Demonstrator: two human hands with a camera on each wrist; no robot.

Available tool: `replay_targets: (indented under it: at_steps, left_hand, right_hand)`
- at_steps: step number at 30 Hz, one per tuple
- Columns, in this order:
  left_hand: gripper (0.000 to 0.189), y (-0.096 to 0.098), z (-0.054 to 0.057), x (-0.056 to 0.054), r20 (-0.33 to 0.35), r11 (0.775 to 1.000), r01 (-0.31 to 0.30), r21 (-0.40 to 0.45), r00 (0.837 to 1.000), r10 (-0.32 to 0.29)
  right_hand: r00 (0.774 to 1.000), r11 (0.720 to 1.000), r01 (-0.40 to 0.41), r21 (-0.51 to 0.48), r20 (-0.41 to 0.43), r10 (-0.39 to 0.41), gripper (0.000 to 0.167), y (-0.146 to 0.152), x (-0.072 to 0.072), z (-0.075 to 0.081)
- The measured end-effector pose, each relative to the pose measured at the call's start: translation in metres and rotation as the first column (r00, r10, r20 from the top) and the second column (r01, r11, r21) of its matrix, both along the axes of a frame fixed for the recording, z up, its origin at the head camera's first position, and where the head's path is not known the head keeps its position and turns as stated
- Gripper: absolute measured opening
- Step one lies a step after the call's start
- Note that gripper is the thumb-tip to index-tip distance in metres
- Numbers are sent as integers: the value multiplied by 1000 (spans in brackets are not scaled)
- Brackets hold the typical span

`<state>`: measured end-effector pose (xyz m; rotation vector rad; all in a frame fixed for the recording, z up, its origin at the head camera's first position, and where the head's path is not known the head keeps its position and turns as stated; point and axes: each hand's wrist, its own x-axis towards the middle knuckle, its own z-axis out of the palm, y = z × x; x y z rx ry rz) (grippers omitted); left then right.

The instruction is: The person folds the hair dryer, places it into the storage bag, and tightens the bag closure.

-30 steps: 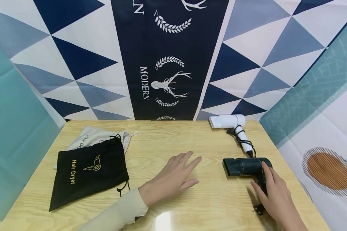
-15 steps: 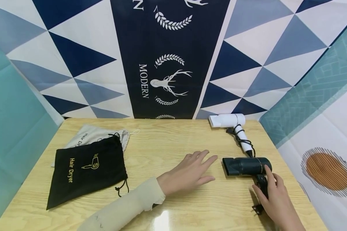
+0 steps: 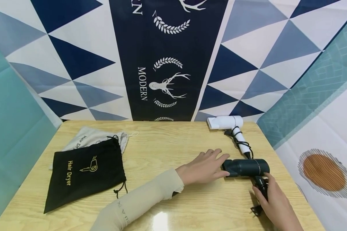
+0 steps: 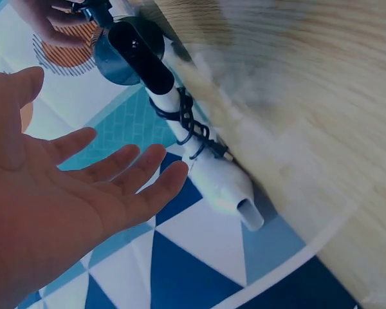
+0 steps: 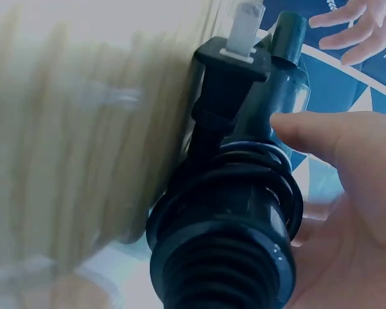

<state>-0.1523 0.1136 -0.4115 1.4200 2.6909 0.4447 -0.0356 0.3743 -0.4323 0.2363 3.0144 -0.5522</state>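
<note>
A black hair dryer (image 3: 244, 168) lies on the right of the table, nozzle to the left. My right hand (image 3: 278, 203) is round its handle (image 5: 228, 212), thumb on one side and fingers on the other. The fingers are partly hidden behind the handle in the right wrist view. A coiled cord and a plug (image 5: 233, 67) sit against that handle. My left hand (image 3: 203, 168) reaches from the left with spread fingers, fingertips right at the nozzle. In the left wrist view its palm faces the camera, with nothing in it.
Behind the black dryer lies a white hair dryer (image 3: 225, 122), a black cord wound round its handle. At left a black drawstring pouch (image 3: 84, 176) marked "Hair Dryer" overlaps a light grey pouch (image 3: 88, 136). Patterned sheets stand around the wooden table (image 3: 159, 141).
My left hand has moved right, from mid-table to the nozzle. My right hand has drawn back slightly, its fingers shifting from the barrel down to the handle. The black dryer stays in place.
</note>
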Motion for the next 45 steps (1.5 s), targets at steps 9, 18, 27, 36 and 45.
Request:
replay_targets:
  at_steps: [9,18,27,36,45]
  left_hand:
    - [67,46,-12,-9,107,999,-48,-21,993,50]
    - [75,82,-27,-17,176,989,-145,-15,974,145]
    - [78,93,-32,-10,178,980,-189,-59,964,196]
    - [76,93,-24,-13,271,982,-169,-86,944,186]
    - [72,89,-24,-15,348,986,-153,-62,923,165]
  right_hand:
    - [998,999,48,-24,-26,-49,54,-1,0,-6]
    - [993,1000,26,-13,-112,-27,56,0,-1,-6]
    - [998,991,30,-130,49,-24,75,14,-11,-15]
    - [998,991,13,-131,65,-5,82,15,-13,-13]
    - [999,993,-45,-108,-15,44,61,11,-11,-11]
